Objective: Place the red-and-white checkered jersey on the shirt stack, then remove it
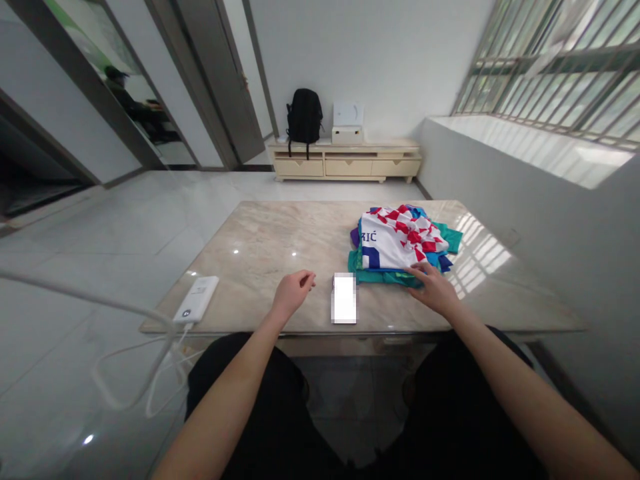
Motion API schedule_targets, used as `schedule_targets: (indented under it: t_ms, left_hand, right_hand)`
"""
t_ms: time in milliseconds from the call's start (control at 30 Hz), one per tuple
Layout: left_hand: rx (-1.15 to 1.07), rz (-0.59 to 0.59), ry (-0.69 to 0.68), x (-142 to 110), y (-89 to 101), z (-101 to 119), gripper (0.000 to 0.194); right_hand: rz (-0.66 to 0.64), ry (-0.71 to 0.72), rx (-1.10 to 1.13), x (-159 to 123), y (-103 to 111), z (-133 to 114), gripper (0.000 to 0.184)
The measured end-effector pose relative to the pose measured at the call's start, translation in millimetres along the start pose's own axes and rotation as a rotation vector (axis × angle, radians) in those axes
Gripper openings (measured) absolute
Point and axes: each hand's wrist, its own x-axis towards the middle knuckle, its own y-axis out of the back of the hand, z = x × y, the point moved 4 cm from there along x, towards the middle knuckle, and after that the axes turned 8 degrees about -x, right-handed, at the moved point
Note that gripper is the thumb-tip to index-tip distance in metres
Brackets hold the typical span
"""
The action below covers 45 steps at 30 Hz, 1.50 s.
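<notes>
A pile of jerseys (400,241) lies on the right part of a marble-topped table (260,247). The uppermost jersey is white with red checks and dark blue lettering; teal, blue and purple cloth shows beneath it. My right hand (434,288) is at the pile's near right edge, thumb and fingers apart, fingertips against the cloth. My left hand (294,292) hovers over the table with its fingers curled in, and nothing shows in it. Between my hands lies a phone (344,298), its face blanked out in white.
A white power bank (197,300) with a white cable (145,313) lies at the table's left edge. Beyond the table, a low cabinet (347,163) carries a black backpack (305,115) and a white box (347,135). Another person (133,103) sits past a doorway at far left.
</notes>
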Motion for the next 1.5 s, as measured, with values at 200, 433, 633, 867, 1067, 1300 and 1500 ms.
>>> schedule_targets:
  t_ms: [200, 433, 633, 867, 1067, 1300, 1500]
  left_hand:
    - [-0.024, -0.002, -0.005, 0.2, -2.6, 8.6, 0.034]
    - [-0.047, -0.042, -0.028, 7.2, -6.7, 16.7, 0.032]
    - [-0.063, -0.064, -0.037, 11.7, -5.9, 15.7, 0.033]
    - [-0.106, -0.076, -0.053, 4.8, -4.0, 23.6, 0.028]
    - [-0.19, -0.057, -0.032, 7.0, 1.5, 30.0, 0.025]
    - [-0.265, -0.051, -0.023, 16.8, 6.5, 33.5, 0.024]
    - [-0.271, -0.074, -0.033, 14.1, 7.0, 36.4, 0.025]
  right_hand:
    - [-0.138, 0.037, -0.458, 48.2, -10.7, -5.9, 0.131]
    - [-0.195, 0.129, -0.513, 93.2, -10.1, 15.5, 0.101]
    - [-0.176, 0.124, -0.566, 109.7, -14.9, 16.5, 0.092]
    - [-0.092, 0.016, -0.582, 119.8, -16.4, 11.8, 0.068]
    - [0.01, -0.117, -0.54, 139.3, -25.3, 9.8, 0.055]
    - [0.084, -0.212, -0.457, 181.7, -43.8, -21.8, 0.044]
    - [0.07, -0.188, -0.37, 220.4, -60.7, -89.9, 0.044]
